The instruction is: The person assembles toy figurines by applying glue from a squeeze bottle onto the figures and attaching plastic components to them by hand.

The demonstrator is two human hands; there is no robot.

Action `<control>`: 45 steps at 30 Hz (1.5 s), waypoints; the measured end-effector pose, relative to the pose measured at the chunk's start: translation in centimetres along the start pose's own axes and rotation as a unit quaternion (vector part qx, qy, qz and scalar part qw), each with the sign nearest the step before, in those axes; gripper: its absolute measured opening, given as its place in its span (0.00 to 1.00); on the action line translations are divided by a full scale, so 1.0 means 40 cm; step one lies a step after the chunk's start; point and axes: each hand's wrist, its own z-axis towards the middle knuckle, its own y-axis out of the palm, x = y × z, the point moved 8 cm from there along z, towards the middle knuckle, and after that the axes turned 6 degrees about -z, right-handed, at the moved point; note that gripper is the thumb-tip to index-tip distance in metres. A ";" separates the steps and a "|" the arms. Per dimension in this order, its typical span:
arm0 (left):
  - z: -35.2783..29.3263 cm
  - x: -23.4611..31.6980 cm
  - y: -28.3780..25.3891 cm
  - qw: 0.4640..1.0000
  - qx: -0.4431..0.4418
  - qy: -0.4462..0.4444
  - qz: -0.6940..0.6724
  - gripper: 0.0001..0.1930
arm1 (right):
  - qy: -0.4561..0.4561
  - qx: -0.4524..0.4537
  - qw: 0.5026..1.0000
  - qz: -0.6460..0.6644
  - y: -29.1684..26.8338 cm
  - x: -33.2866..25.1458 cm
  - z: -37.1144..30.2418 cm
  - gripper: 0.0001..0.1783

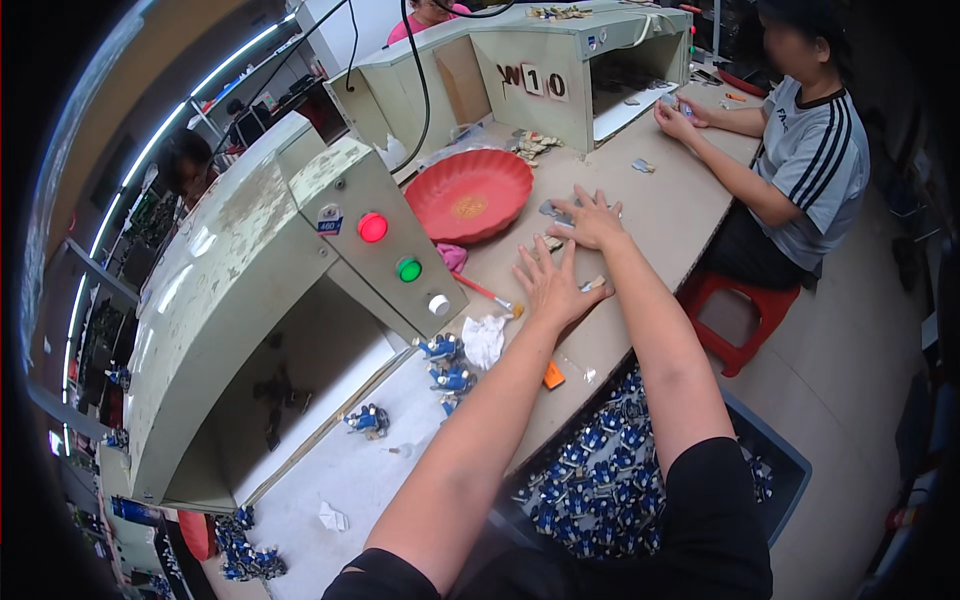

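Note:
My left hand (552, 288) rests on the tan tabletop with its fingers spread. Just beyond it and to the right, my right hand (594, 222) also has its fingers spread, low over the table. Small grey and cream pieces (553, 209) lie by the right fingertips, and another pale piece (594, 284) shows beside my left thumb. Whatever lies under the palms is hidden. Close to my left hand are a brush with a red handle (490, 292), a crumpled white tissue (484, 341) and an orange item (553, 375).
A red scalloped bowl (470, 195) stands beyond my hands. At left is a beige machine (240, 260) with lit buttons; blue figurines (367, 420) stand before its opening. A bin (790, 440) of figurines sits below the table edge. A co-worker (810, 170) sits at right, handling a small piece.

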 end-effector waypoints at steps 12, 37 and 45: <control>0.053 0.026 0.001 0.970 0.187 0.157 -0.005 0.07 | -0.165 0.350 0.922 -0.014 -0.042 0.030 -0.042 0.05; -0.033 -0.095 0.077 0.199 0.090 -0.238 -0.946 0.13 | -0.002 0.329 0.886 0.328 -0.109 0.050 -0.159 0.10; -0.162 0.012 0.038 0.155 -0.034 -0.252 -0.955 0.08 | -0.066 0.322 0.938 0.106 -0.056 -0.015 -0.140 0.18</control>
